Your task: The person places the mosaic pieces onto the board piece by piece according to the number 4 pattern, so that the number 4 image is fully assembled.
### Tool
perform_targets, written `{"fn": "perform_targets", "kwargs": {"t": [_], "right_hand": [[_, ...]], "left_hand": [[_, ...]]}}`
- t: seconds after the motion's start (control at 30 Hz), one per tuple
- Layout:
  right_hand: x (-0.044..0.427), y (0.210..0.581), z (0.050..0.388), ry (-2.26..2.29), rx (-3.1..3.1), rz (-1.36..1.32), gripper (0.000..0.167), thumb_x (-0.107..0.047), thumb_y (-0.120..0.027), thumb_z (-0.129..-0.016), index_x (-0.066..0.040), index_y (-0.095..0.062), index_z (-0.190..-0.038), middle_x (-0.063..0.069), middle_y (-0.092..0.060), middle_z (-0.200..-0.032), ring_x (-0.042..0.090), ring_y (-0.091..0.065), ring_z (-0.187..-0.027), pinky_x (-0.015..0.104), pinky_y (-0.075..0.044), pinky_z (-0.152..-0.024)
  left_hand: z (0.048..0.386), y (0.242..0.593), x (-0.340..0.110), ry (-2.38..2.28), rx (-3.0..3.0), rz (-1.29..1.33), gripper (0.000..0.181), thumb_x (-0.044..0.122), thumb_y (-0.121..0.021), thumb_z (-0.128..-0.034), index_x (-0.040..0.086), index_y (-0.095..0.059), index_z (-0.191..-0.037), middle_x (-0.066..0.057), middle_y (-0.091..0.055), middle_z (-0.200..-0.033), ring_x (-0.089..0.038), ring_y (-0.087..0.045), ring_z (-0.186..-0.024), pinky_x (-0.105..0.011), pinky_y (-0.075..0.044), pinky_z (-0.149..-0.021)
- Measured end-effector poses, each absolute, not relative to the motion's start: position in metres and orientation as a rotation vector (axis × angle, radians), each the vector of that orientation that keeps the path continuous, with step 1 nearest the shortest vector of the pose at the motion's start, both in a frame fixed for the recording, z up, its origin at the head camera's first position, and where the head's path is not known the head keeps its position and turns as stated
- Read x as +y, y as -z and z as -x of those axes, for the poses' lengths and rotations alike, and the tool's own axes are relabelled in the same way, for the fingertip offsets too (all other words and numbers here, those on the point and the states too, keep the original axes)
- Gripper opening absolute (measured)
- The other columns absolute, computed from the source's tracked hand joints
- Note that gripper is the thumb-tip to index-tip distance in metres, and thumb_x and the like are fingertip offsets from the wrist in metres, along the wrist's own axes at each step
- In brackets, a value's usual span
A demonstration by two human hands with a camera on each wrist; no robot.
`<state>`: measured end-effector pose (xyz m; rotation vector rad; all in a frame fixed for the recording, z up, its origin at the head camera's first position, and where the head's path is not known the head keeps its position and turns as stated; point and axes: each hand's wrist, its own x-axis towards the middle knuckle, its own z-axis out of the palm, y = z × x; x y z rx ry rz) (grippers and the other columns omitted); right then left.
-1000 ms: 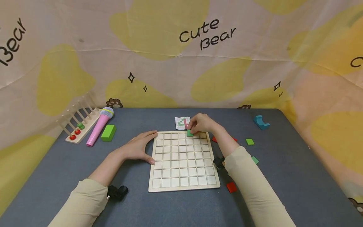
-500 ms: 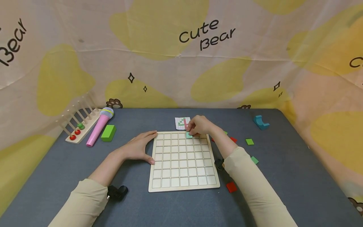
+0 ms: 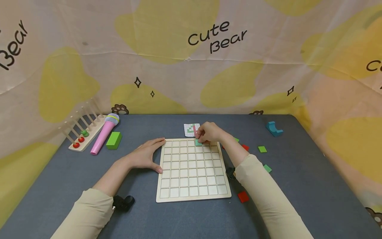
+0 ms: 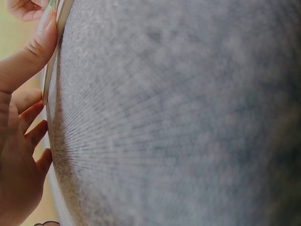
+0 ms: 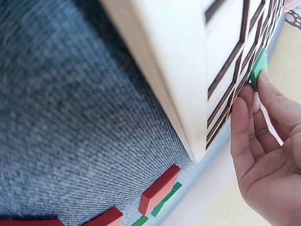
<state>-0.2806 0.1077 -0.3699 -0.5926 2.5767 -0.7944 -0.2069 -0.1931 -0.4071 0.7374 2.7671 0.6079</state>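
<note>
A pale wooden grid board lies flat in the middle of the table. My left hand touches its left side, thumb and fingers spread apart, the fingertips near the far left corner. The left wrist view has the thumb against the board's edge. At the far edge of the grid, my right hand pinches a small green square tile. Seen from the right wrist, that green tile stands tilted against the grid, with the thumb on it. Beyond the board lies a small pattern card, partly behind the right fingers.
To the right lie red tiles, green tiles and a blue curved block; my right forearm covers part of this area. On the left are a pink toy microphone, a green block and a peg rack with beads.
My right hand has shifted slightly left with the green tile, which has turned its face more toward the head camera. The left hand and the board have stayed put.
</note>
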Motion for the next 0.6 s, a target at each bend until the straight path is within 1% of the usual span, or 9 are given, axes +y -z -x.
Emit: {"fn": "perform_targets", "kwargs": {"t": [0.3,0.6], "right_hand": [[0.1079,0.3698,0.2792,0.786,2.576,0.603,0.006,-0.009,-0.072,-0.089,-0.007,-0.075,-0.093,0.005,-0.073,-0.086,0.016,-0.063,-0.068,0.022,-0.050,-0.063],[0.1076,0.3702,0.2788,0.802,2.551,0.596,0.006,-0.008,-0.071,-0.089,-0.005,-0.074,-0.095,0.006,-0.072,-0.084,0.016,-0.061,-0.067,0.024,-0.050,-0.064]], "left_hand": [[0.2068,0.4070,-0.1931,-0.614,2.765,-0.734,0.117,0.056,-0.087,-0.0622,0.006,-0.033,-0.154,-0.015,-0.030,-0.162,-0.042,-0.029,-0.148,-0.067,-0.028,-0.113],[0.2062,0.4063,-0.1931,-0.610,2.765,-0.733,0.117,0.055,-0.087,-0.0623,0.006,-0.033,-0.154,-0.015,-0.030,-0.162,-0.042,-0.030,-0.148,-0.067,-0.028,-0.113]]}}
